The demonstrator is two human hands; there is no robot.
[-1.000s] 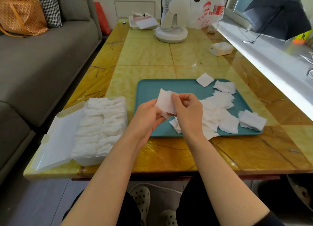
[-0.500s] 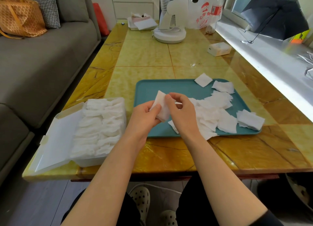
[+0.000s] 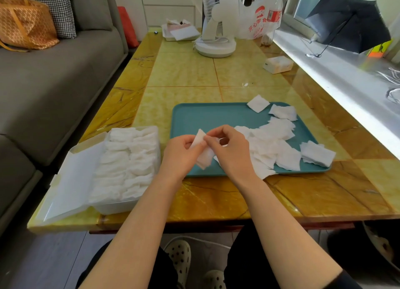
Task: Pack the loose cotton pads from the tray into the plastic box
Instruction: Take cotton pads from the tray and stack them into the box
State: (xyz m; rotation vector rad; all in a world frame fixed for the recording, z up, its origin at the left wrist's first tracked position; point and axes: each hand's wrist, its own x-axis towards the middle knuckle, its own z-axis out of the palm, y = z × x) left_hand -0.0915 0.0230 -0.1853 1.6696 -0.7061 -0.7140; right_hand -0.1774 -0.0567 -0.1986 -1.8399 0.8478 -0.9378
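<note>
A teal tray (image 3: 207, 117) lies on the yellow table with several loose white cotton pads (image 3: 277, 145) heaped on its right half. Above the tray's near left part, my left hand (image 3: 179, 152) and my right hand (image 3: 229, 148) both pinch one folded cotton pad (image 3: 202, 153), held between them. To the left stands the clear plastic box (image 3: 129, 205), its lid (image 3: 71, 184) swung open to the left; rows of folded pads (image 3: 127, 163) fill it.
A white fan base (image 3: 215, 47), a plastic bag (image 3: 257, 20) with a bottle, and a small white box (image 3: 278, 64) sit at the far end of the table. A grey sofa (image 3: 49, 83) runs along the left, a windowsill (image 3: 346, 81) along the right.
Both hands have drawn nearer and slightly left with the pad, which now looks folded narrower between the fingers. The tray's pads and the box have not moved.
</note>
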